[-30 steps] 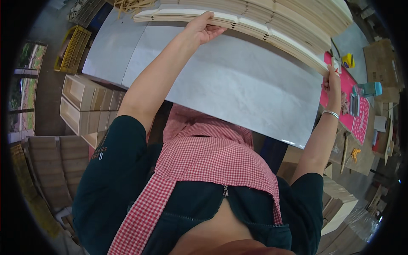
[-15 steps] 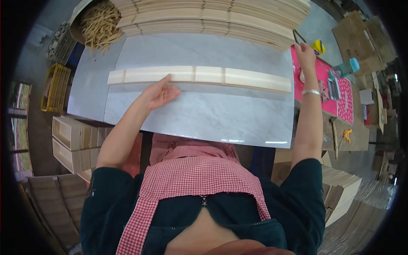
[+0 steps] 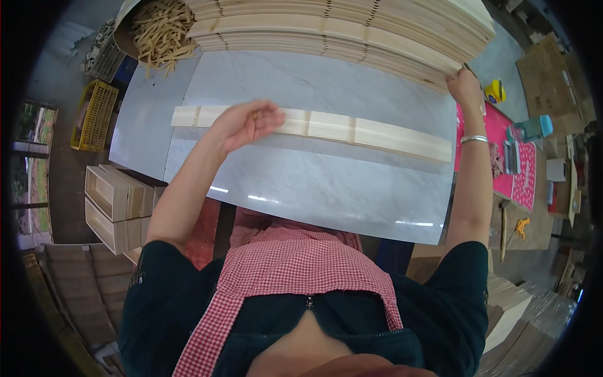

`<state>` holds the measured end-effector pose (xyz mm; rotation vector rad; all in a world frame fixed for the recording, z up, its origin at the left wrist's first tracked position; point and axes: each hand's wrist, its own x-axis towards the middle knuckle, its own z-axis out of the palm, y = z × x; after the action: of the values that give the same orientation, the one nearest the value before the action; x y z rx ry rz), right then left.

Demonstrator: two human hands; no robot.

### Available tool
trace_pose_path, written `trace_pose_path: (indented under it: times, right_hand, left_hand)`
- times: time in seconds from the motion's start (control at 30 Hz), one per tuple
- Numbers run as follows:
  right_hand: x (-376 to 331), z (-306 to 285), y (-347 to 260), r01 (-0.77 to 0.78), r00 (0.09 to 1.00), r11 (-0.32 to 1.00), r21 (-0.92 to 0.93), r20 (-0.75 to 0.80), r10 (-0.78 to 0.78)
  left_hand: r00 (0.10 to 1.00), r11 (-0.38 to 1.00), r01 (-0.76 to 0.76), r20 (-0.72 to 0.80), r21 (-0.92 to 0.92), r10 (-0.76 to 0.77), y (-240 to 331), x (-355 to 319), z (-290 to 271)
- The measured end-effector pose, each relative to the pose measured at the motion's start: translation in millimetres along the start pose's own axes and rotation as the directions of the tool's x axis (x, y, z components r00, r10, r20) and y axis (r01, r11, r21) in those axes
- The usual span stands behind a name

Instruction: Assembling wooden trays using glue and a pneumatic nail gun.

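A: What is lying under the left hand?

B: A long pale wooden strip, made of short lengths joined end to end, with the joints showing as thin cross lines. It is lying flat across the grey marbled desk, running from the desk's left part toward its right edge.

A: Are the fingers gripping it?

B: No. The left hand is resting palm down on the strip near its left end, fingers loosely spread and pressing rather than clenched. The right hand is reaching to the far right corner of the desk, fingers curled over the end of the stack of wooden strips piled along the desk's far edge. A bracelet is sitting on that wrist.

A: How is that stack looking?

B: Many layers of the same pale jointed strips, fanning slightly toward the right.

A: Any containers near the desk?

B: Left of the desk, a yellow plastic crate is standing on the floor; I cannot tell what is in it. At the desk's far left corner a round bin of wood offcuts is brimming with thin pale slivers. Below the crate, open wooden boxes are lying stacked on their sides, with nothing showing inside. Right of the desk, a pink mat is carrying a yellow tape roll and a teal cup.
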<state>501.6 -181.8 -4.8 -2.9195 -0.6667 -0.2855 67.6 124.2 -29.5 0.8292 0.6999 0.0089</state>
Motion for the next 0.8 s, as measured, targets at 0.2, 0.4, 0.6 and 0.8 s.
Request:
trace_pose_path:
  times: [0.2, 0.4, 0.6, 0.8]
  right_hand:
    - [-20, 0, -3, 0.139, 0.971, 0.972, -0.189, -0.169, -0.172]
    - [-34, 9, 23, 0.337, 0.904, 0.941, -0.045, -0.264, -0.336]
    - [-96, -3, 37, 0.297, 0.921, 0.943, 0.148, -0.306, -0.242]
    - [-185, 8, 61, 0.378, 0.897, 0.888, 0.262, -0.339, -0.282]
  left_hand:
    - [0.993, 0.971, -0.108, -0.076, -0.213, 0.094, 73, 94, 20]
    - [0.928, 0.887, -0.311, -0.312, -0.342, 0.205, 110, 136, 21]
    - [0.93, 0.897, -0.349, -0.22, -0.27, 0.295, 103, 97, 1]
    - [0.947, 0.94, -0.3, -0.168, -0.162, 0.273, 18, -5, -31]
